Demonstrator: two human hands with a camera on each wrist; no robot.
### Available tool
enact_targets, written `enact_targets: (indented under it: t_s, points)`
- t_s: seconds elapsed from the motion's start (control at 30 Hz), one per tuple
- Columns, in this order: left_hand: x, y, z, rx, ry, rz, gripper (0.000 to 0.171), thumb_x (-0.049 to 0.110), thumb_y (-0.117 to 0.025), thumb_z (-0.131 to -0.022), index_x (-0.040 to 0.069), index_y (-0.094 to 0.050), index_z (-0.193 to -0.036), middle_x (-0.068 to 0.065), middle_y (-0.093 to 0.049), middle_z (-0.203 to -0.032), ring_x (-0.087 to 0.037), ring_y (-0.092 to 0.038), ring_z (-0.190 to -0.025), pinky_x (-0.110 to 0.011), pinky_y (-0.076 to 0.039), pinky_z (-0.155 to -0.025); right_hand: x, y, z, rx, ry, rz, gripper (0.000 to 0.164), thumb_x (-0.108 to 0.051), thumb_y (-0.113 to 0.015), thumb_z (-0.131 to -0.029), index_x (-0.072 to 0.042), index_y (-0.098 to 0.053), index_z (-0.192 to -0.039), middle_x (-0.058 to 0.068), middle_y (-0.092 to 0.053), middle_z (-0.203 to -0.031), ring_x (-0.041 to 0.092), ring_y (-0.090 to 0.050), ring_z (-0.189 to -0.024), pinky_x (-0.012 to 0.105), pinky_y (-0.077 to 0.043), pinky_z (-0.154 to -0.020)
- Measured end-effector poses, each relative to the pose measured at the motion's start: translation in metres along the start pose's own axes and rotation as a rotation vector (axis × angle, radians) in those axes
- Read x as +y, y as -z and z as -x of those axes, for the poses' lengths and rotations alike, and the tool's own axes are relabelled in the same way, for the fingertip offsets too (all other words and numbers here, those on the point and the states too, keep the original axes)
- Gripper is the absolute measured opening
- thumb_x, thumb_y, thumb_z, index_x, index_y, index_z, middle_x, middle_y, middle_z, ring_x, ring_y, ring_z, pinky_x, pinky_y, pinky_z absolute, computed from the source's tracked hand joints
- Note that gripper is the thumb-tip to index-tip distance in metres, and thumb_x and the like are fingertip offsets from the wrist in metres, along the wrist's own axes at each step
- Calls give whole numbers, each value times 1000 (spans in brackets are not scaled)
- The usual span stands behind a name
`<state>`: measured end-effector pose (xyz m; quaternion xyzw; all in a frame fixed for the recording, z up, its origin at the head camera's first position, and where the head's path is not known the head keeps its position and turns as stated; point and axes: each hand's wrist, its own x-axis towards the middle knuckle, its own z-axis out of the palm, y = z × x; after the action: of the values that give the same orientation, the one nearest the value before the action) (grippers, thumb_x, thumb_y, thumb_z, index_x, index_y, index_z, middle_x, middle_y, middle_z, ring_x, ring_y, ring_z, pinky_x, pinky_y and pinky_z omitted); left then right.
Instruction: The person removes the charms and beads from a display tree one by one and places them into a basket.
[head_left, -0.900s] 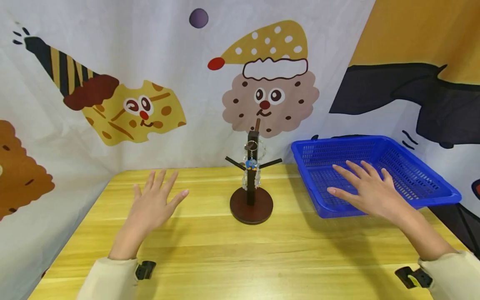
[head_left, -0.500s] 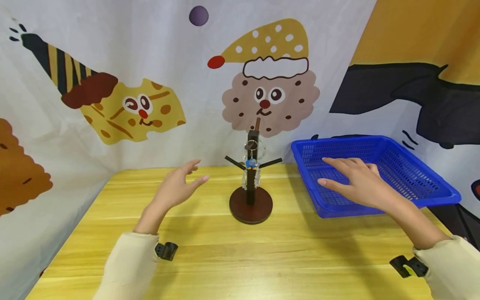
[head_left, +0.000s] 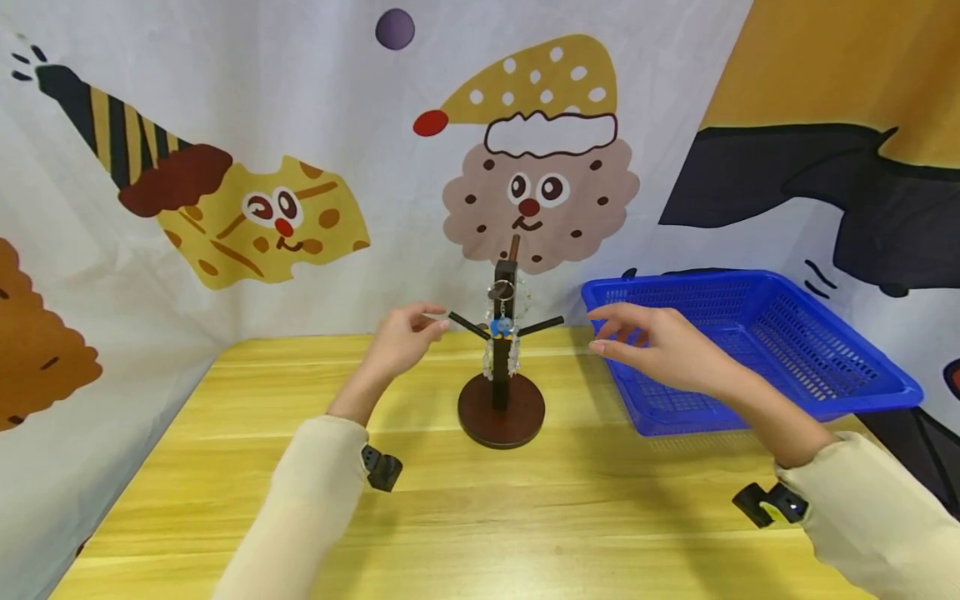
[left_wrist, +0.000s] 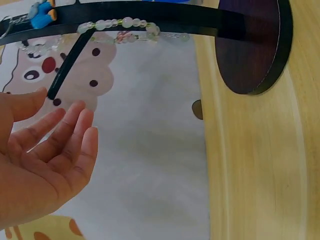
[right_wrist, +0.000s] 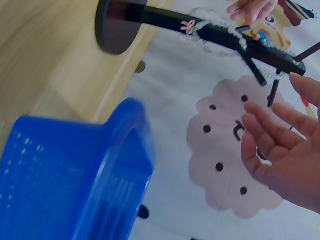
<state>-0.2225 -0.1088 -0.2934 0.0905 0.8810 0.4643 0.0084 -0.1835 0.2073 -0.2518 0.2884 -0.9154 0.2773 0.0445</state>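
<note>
A dark wooden stand (head_left: 501,417) with a round base and several pegs rises from the table. A keychain with a small blue figure (head_left: 502,326) hangs at its front. Clear beaded bracelets (left_wrist: 120,23) hang on the pegs. Just left of the stand, my left hand (head_left: 402,340) is beside the tip of the left peg; whether they touch I cannot tell. On the right, my right hand (head_left: 667,346) hovers apart from the stand, in front of the basket's left side. Both hands hold nothing, their fingers loosely bent.
A blue plastic basket (head_left: 626,392) with perforated walls stands at the right rear of the wooden table (head_left: 480,517). Behind the table hangs a white cloth (head_left: 315,75) printed with cartoon biscuits.
Both hands have come inward: the left moved right to the stand's left peg, the right moved left from over the basket. Their spread fingers have bent. Stand and basket stay put.
</note>
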Motion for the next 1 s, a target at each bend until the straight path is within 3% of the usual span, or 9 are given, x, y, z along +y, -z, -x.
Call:
enact_targets:
  t_s: [0.17, 0.33, 0.47, 1.0]
  points:
    - [0, -7, -7, 31, 3, 54, 31, 22, -52, -94, 8, -56, -122, -13, -63, -107, -25, -59, -95, -39, -47, -78, -13, -5, -13, -34, 31, -67, 29, -18, -60, -90, -7, -60, -116, 2, -66, -88, 15, -57, -70, 30, -45, -60]
    - [0, -14, -11, 107, -33, 119, 24, 17, -52, -94, 4, -62, -111, -14, -66, -97, -24, -60, -88, -34, -48, -75, -22, -11, -27, -42, 61, -90, 27, -14, -60, -89, -4, -61, -115, 1, -66, -86, 13, -57, -70, 31, -46, -62]
    - [0, -16, -11, 127, -36, 148, 21, 15, -53, -94, 2, -64, -105, -16, -65, -95, -25, -61, -87, -33, -49, -73, -31, -15, -38, -44, 48, -88, 26, -14, -61, -89, -5, -62, -114, 0, -65, -85, 12, -56, -68, 31, -45, -61]
    - [2, -16, -13, 120, -20, 129, 20, 15, -53, -94, 4, -64, -106, -11, -65, -95, -23, -59, -87, -32, -48, -73, -46, -27, -66, 103, -7, -119, 8, -12, -62, -87, -4, -64, -90, 6, -64, -78, 17, -56, -69, 32, -44, -65]
